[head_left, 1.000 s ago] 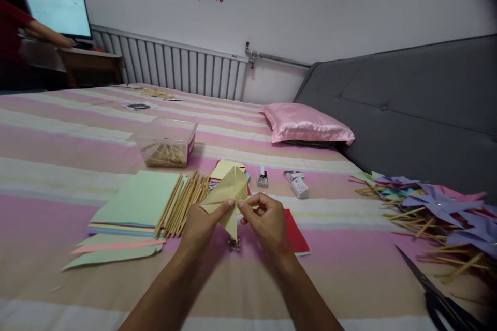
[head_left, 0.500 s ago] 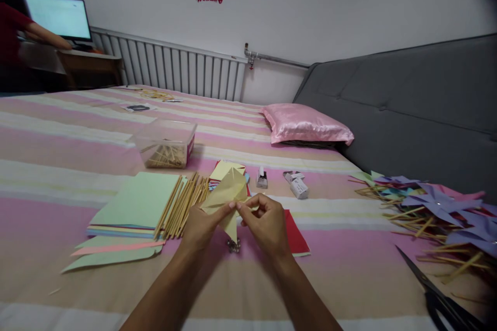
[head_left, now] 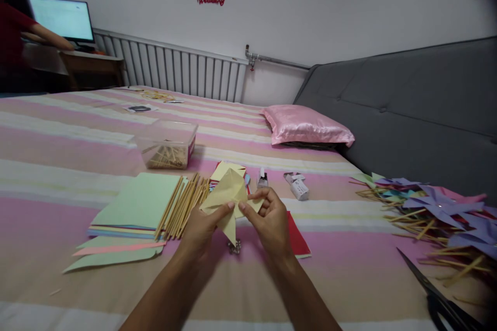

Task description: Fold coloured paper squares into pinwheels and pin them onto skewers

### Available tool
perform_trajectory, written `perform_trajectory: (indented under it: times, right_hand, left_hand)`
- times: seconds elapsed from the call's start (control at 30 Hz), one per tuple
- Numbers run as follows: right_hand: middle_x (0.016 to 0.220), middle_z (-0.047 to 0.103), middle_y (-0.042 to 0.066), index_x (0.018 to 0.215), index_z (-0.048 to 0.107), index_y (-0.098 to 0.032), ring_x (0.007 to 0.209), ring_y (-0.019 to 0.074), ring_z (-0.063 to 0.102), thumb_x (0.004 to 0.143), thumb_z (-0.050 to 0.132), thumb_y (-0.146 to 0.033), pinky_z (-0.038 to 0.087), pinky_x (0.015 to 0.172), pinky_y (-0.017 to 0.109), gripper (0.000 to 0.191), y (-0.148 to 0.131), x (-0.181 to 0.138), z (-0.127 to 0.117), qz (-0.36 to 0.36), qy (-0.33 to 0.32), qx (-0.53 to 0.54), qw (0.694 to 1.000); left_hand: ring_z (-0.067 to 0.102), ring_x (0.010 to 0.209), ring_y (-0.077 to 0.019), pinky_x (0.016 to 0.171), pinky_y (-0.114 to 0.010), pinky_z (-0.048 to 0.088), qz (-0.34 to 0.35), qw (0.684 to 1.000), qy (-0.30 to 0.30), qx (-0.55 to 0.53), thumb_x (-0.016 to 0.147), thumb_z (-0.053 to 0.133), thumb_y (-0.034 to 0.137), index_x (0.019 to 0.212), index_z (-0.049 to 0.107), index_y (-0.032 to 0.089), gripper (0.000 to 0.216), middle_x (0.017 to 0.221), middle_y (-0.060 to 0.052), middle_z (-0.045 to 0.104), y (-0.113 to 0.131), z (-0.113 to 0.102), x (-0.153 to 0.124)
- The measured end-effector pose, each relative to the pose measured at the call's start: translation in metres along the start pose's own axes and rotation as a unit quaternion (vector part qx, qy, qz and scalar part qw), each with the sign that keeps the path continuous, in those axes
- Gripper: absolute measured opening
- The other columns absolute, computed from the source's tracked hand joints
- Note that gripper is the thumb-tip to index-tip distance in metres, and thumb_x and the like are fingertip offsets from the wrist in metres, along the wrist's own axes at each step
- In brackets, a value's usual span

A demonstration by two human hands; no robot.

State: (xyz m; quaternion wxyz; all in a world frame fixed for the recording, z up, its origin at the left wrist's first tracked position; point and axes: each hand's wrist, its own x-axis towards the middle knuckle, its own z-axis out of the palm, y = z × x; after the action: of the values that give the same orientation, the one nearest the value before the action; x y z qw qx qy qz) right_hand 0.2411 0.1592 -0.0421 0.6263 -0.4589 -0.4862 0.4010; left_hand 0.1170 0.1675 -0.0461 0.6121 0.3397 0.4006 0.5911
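Between my two hands is a pale yellow paper pinwheel [head_left: 229,189], its points folded in toward the centre. My left hand [head_left: 200,227] grips it from the left, thumb pressed near the middle. From the right, my right hand [head_left: 269,220] pinches the paper at the centre with thumb and fingers. Just below lies a small heap of metal pins [head_left: 234,247] on the bedcover. Left of my hands, a bundle of thin wooden sticks [head_left: 186,207] rests beside a stack of light green paper [head_left: 135,199]. Red paper [head_left: 297,235] lies partly behind my right wrist.
A clear plastic box [head_left: 169,145] of short sticks stands farther back. Small white boxes [head_left: 298,189] lie beyond my hands. Finished pinwheels [head_left: 438,204] and black scissors [head_left: 430,289] are at right. A pink pillow [head_left: 306,124] sits by the headboard; a person [head_left: 19,46] is at far left.
My right thumb and fingers have shifted slightly on the paper, and its right point now shows more. Both hands keep hold of the pinwheel. The view has shifted very slightly.
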Motion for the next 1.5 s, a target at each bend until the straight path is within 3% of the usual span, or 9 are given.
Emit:
perform_trajectory:
  times: [0.23,0.37,0.6,0.8,1.07,1.5]
  right_hand:
    - [0.068,0.064,-0.003,0.098,0.049,-0.022,0.061,0.016,0.062,0.058,0.078,-0.025,0.048,0.059,0.026,0.049,-0.001,0.003,-0.002,0.084,-0.026,0.13,0.988]
    - [0.071,0.064,-0.002,0.102,0.05,-0.021,0.061,0.0171,0.063,0.057,0.078,-0.026,0.048,0.06,0.028,0.054,0.001,0.007,-0.011,0.129,-0.031,0.151,0.98]
    - [0.074,0.065,-0.001,0.107,0.051,-0.019,0.065,0.0163,0.063,0.057,0.079,-0.023,0.047,0.063,0.028,0.058,0.004,0.013,-0.027,0.191,-0.133,0.182,0.955]
    - [0.071,0.058,-0.006,0.104,0.058,-0.02,0.062,0.0127,0.059,0.056,0.079,-0.02,0.045,0.063,0.025,0.053,0.001,0.012,-0.029,0.178,-0.173,0.128,0.96]
    - [0.074,0.058,-0.004,0.105,0.058,-0.021,0.061,0.0122,0.057,0.062,0.073,-0.018,0.045,0.059,0.024,0.046,-0.003,0.011,-0.03,0.144,-0.16,0.071,0.974]
    - [0.083,0.069,0.004,0.107,0.054,-0.02,0.068,0.0175,0.065,0.06,0.078,-0.033,0.05,0.06,0.027,0.055,0.006,0.012,-0.018,0.124,-0.145,0.129,0.973]
  left_hand:
    - [0.066,0.081,-0.0229,0.074,-0.03,0.049,-0.006,0.998,-0.049,0.028,0.061,0.079,0.027,0.093,0.072,0.012,0.036,0.088,-0.011,0.073,-0.001,-0.001,-0.001]
    - [0.064,0.066,-0.0199,0.062,-0.027,0.049,-0.048,0.997,-0.064,0.007,0.061,0.078,0.029,0.088,0.073,0.011,0.032,0.079,-0.012,0.073,0.004,-0.005,0.0]
    - [0.06,0.054,-0.0177,0.052,-0.026,0.044,-0.089,0.991,-0.096,0.039,0.064,0.076,0.036,0.08,0.075,0.009,0.032,0.067,-0.013,0.071,0.009,-0.01,-0.001]
    - [0.058,0.048,-0.0181,0.045,-0.026,0.041,-0.083,0.988,-0.106,0.076,0.06,0.079,0.033,0.081,0.075,0.009,0.032,0.062,-0.013,0.07,0.002,-0.011,-0.002]
    - [0.061,0.052,-0.0199,0.049,-0.028,0.045,-0.059,0.985,-0.113,0.114,0.055,0.082,0.029,0.071,0.075,0.011,0.026,0.065,-0.013,0.071,-0.003,-0.013,0.004]
    - [0.064,0.063,-0.0217,0.062,-0.031,0.048,-0.069,0.992,-0.078,0.077,0.055,0.08,0.026,0.081,0.073,0.013,0.03,0.074,-0.011,0.073,-0.005,-0.011,0.004]
